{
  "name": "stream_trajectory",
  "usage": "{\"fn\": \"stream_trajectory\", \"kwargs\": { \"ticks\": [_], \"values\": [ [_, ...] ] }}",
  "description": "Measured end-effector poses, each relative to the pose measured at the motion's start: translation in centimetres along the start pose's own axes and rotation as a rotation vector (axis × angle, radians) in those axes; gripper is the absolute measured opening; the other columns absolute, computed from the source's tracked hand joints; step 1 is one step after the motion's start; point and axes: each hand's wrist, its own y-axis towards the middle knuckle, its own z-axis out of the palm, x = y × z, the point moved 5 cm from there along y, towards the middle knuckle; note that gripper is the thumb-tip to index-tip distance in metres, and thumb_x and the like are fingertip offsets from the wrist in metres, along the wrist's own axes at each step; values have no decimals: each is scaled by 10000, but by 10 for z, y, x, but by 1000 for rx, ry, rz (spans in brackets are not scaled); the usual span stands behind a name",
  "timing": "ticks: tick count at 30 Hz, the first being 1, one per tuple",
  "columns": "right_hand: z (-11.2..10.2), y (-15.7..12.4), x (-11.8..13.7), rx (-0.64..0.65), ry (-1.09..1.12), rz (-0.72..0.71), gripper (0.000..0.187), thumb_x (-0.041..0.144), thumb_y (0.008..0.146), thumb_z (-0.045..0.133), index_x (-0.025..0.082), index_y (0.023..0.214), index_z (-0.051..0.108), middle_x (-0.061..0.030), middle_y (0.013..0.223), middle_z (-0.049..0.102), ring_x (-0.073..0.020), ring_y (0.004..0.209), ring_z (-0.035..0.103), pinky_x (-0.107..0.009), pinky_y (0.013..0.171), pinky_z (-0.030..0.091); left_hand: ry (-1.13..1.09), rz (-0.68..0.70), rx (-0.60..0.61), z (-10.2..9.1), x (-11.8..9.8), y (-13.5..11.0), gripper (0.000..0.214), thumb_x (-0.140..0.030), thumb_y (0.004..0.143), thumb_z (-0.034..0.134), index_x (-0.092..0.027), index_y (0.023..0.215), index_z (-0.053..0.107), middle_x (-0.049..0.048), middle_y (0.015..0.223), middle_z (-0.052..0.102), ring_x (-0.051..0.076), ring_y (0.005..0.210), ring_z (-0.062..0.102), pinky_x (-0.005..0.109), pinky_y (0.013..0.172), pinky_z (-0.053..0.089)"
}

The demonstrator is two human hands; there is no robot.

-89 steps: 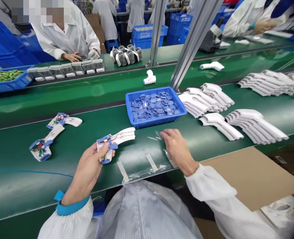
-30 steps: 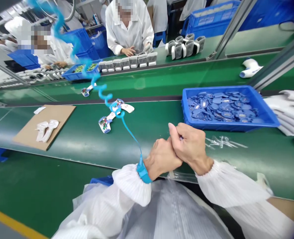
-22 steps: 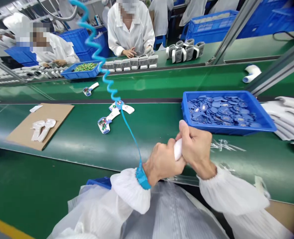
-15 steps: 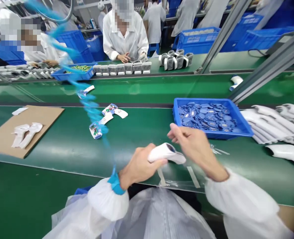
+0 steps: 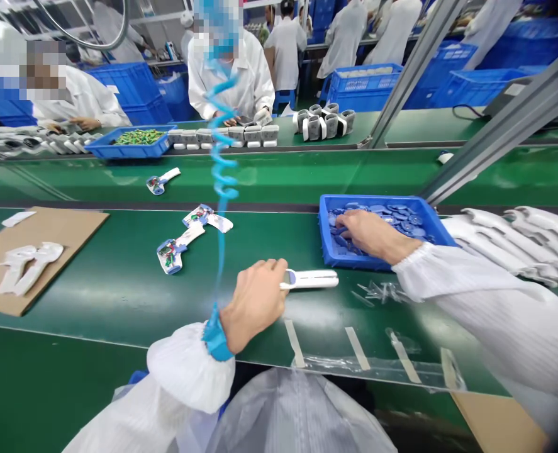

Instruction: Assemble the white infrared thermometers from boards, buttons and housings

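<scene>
My left hand rests near the belt's front edge, shut on a slim white thermometer housing that lies sideways and sticks out to the right. My right hand reaches into a blue plastic tray, fingers down among loose blue round parts. The hand hides part of the tray's contents, so I cannot tell if it holds one. A blue wrist strap circles my left wrist, and its coiled cord rises up through the view.
Stacked white housings lie right of the tray. Circuit-fitted thermometer halves lie on the belt at left, near a cardboard sheet holding white housings. Clear plastic scraps and tape strips lie nearby. Co-workers sit across the belts.
My hands have come apart from their position together at the belt edge. The white housing stays in my left hand, and my right hand has moved into the blue tray.
</scene>
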Motion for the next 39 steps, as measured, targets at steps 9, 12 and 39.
{"fn": "stream_trajectory", "kwargs": {
  "ticks": [9,12,39],
  "values": [
    [-36,-73,52,100,650,233,506,560,908,651,195,1252,716,-46,743,723,-209,670,695,-390,710,590,-840,-245,-259,-13,29,-8,356,-494,907,684,-165,1040,661,75,993,714,223,874,628,306,773,456],
    [-24,-92,83,6,994,383,577,625,791,795,185,1162,736,-19,651,678,-172,604,632,-338,646,561,-603,-156,-159,-10,0,-2,307,-406,916,678,-199,1134,618,48,963,705,218,820,620,308,729,410],
    [15,-158,104,80,343,19,251,446,1069,490,252,1146,631,-12,994,724,-163,794,662,-291,685,504,-367,-155,-521,33,-5,-12,418,-400,1022,562,-193,659,537,3,660,596,148,649,510,313,643,352]
  ]
}}
